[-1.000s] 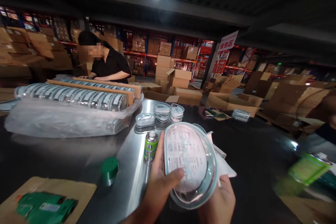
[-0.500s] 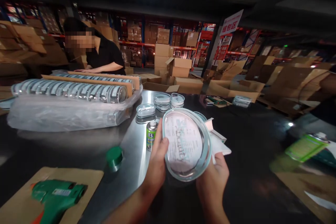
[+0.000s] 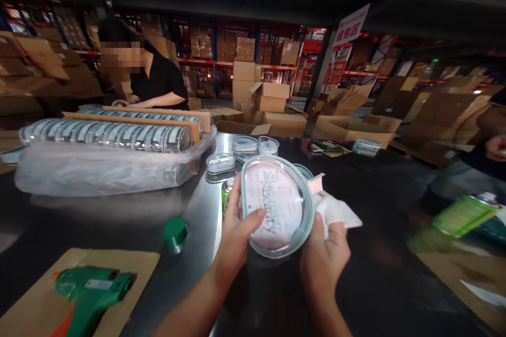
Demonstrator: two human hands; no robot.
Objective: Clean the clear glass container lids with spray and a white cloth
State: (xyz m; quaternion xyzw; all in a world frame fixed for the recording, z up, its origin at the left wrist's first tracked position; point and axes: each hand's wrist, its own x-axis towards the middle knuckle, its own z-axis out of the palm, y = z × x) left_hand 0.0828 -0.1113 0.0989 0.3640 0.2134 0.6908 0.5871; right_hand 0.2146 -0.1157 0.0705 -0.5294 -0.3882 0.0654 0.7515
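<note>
My left hand (image 3: 236, 237) grips the left side of a clear oval food container (image 3: 274, 202) with a pale blue rim. Its thumb lies across the front, over a pinkish printed sheet that shows through. At the container's right edge, my right hand (image 3: 326, 253) is closed on a crumpled white cloth or tissue (image 3: 338, 212), thumb up by the rim. Just behind my left fingers stands a green spray can (image 3: 225, 199), partly hidden. A green cap (image 3: 175, 230) sits on the metal table (image 3: 193, 226) to the left.
A green glue gun (image 3: 93, 284) lies on cardboard (image 3: 138, 266) at front left. Plastic-wrapped rows of containers (image 3: 106, 134) fill the back left, a person in black (image 3: 158, 81) behind them. Several containers (image 3: 221, 163) stand ahead. Another green can (image 3: 466, 214) is at right.
The container has shifted slightly up and left, and my left thumb has moved further across its face. More of the white cloth now sticks out to the right of my right hand.
</note>
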